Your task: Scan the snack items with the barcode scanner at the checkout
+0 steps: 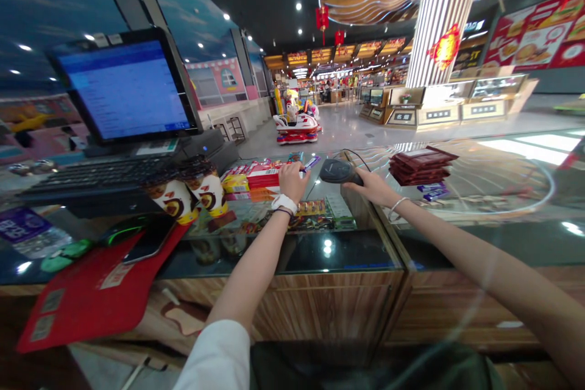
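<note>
My left hand (293, 183) is closed on a small purple-wrapped bar (311, 163), whose end sticks out to the right of the fingers. Just across from it, a dark handheld barcode scanner (337, 170) points toward the bar, with my right hand (372, 187) wrapped round its handle. A stack of dark red-brown packets (418, 166) lies on the glass counter right of the scanner. Beside that stack are a few purple-wrapped bars (433, 191). Red and yellow boxes (260, 181) of packaged goods sit left of my left hand.
A monitor (125, 88) and black keyboard (95, 177) stand at the left. Two lidded paper cups (210, 192) are close to my left forearm. A phone (150, 241) rests on a red mat (105, 292). The glass counter (292, 250) shows packets inside.
</note>
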A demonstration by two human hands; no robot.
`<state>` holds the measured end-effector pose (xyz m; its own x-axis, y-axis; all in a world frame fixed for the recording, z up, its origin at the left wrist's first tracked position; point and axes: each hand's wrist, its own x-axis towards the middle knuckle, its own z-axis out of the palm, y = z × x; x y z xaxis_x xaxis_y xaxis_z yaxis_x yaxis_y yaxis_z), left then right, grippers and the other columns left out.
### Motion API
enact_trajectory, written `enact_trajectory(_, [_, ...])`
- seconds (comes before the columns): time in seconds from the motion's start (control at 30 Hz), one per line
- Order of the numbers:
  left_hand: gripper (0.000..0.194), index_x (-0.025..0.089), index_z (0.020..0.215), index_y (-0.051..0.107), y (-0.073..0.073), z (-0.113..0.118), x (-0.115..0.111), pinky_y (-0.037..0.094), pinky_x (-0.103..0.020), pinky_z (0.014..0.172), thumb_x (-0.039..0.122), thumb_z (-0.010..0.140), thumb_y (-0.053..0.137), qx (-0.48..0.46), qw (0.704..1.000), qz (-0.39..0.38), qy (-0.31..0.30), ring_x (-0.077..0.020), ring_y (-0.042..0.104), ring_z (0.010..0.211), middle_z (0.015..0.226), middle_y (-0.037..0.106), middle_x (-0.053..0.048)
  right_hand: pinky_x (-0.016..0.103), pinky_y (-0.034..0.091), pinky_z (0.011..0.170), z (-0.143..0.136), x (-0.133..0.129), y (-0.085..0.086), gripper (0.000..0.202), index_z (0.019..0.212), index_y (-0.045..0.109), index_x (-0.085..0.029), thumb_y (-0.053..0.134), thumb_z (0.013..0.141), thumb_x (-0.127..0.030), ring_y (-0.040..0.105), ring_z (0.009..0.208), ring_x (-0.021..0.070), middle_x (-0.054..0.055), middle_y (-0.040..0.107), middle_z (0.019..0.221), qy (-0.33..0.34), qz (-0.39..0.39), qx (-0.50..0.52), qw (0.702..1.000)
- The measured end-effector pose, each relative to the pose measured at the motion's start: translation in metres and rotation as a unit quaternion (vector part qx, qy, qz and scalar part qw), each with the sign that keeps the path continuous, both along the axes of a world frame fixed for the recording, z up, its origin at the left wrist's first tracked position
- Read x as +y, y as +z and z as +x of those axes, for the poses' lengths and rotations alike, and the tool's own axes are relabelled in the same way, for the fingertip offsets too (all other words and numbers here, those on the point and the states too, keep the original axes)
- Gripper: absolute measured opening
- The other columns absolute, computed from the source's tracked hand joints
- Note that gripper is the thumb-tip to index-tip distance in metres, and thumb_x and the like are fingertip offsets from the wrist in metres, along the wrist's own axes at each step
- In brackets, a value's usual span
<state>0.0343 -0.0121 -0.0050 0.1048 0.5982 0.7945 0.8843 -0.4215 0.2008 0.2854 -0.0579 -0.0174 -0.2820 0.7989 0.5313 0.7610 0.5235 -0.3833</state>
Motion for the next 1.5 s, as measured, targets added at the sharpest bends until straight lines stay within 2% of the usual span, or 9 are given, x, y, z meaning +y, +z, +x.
enact_trajectory(0.17, [0.008,0.024,0.079,0.060,0.003,0.002,-0.003,0.045,-0.042,0.091,0.025,0.084,0.066,0.003,1.000,-0.002,0.003,-0.0270,0.063,0.093,0.086,0.070,-0.005,0.037,0.052,0.082,0.001,-0.003,0.002,0.034,0.118,0.058,-0.022,0.059,0.090,-0.041,0.067,0.098,0.0278,0.008,0.071,0.105,0.043,0.014,0.016,0.999])
enact_trajectory(0.3, [0.007,0.023,0.080,0.060,0.005,0.003,-0.005,0.043,-0.043,0.095,0.024,0.086,0.064,0.004,1.000,-0.016,-0.003,-0.0272,0.062,0.096,0.088,0.070,-0.006,0.040,0.052,0.085,0.004,-0.005,0.006,0.036,0.120,0.055,-0.019,0.057,0.087,-0.033,0.064,0.102,0.0279,0.010,0.067,0.113,0.070,0.007,0.000,0.997])
enact_trajectory(0.5, [0.006,0.023,0.082,0.060,0.003,0.002,-0.002,0.043,-0.043,0.092,0.026,0.086,0.063,0.015,1.000,-0.018,-0.001,-0.0276,0.062,0.096,0.090,0.070,-0.006,0.045,0.047,0.098,0.020,0.012,0.003,0.047,0.126,0.056,-0.017,0.058,0.079,-0.022,0.059,0.113,0.0292,0.013,0.062,0.119,0.130,0.068,-0.028,0.989])
enact_trajectory(0.73, [0.009,0.024,0.082,0.057,0.001,0.005,-0.003,0.045,-0.041,0.090,0.025,0.085,0.066,0.035,0.999,-0.011,-0.013,-0.0274,0.061,0.096,0.090,0.069,-0.005,0.051,0.042,0.106,0.046,0.044,-0.017,0.059,0.125,0.064,-0.017,0.053,0.068,-0.005,0.059,0.120,0.0292,0.013,0.066,0.126,0.106,0.060,-0.074,0.990])
enact_trajectory(0.87, [0.008,0.023,0.084,0.058,0.002,0.009,-0.006,0.044,-0.040,0.095,0.027,0.087,0.064,0.046,0.999,-0.026,-0.013,-0.0266,0.061,0.100,0.093,0.070,-0.005,0.056,0.036,0.112,0.061,0.053,-0.023,0.061,0.126,0.065,-0.020,0.053,0.069,-0.003,0.057,0.127,0.0299,0.011,0.066,0.131,0.088,0.023,-0.089,0.992])
enact_trajectory(1.17, [0.007,0.022,0.085,0.060,-0.001,0.014,-0.008,0.043,-0.040,0.097,0.028,0.088,0.064,0.050,0.998,-0.032,-0.021,-0.0259,0.061,0.099,0.093,0.071,-0.005,0.043,0.047,0.106,0.075,0.058,-0.022,0.059,0.117,0.071,-0.022,0.053,0.066,0.002,0.064,0.119,0.0246,0.006,0.071,0.123,0.130,-0.030,-0.033,0.991])
enact_trajectory(1.3, [0.007,0.021,0.087,0.061,0.000,0.015,-0.009,0.043,-0.039,0.096,0.027,0.088,0.064,0.055,0.998,-0.034,-0.024,-0.0257,0.061,0.099,0.095,0.071,-0.006,0.041,0.046,0.106,0.074,0.057,-0.022,0.059,0.116,0.071,-0.020,0.053,0.066,0.002,0.064,0.119,0.0246,0.006,0.071,0.123,0.116,-0.050,-0.025,0.992])
enact_trajectory(1.4, [0.006,0.021,0.088,0.062,-0.001,0.016,-0.009,0.043,-0.039,0.095,0.026,0.088,0.064,0.057,0.997,-0.035,-0.034,-0.0255,0.060,0.100,0.095,0.071,-0.005,0.040,0.049,0.103,0.073,0.052,-0.015,0.061,0.115,0.072,-0.020,0.049,0.064,0.004,0.067,0.111,0.0233,0.006,0.073,0.119,0.076,-0.056,-0.011,0.995])
enact_trajectory(1.5, [0.005,0.021,0.088,0.062,0.000,0.017,-0.010,0.044,-0.039,0.095,0.025,0.088,0.065,0.056,0.997,-0.033,-0.048,-0.0250,0.060,0.099,0.095,0.072,-0.005,0.042,0.050,0.101,0.065,0.044,-0.002,0.057,0.117,0.070,-0.019,0.046,0.069,0.001,0.067,0.107,0.0235,0.008,0.073,0.117,0.023,0.011,0.018,1.000])
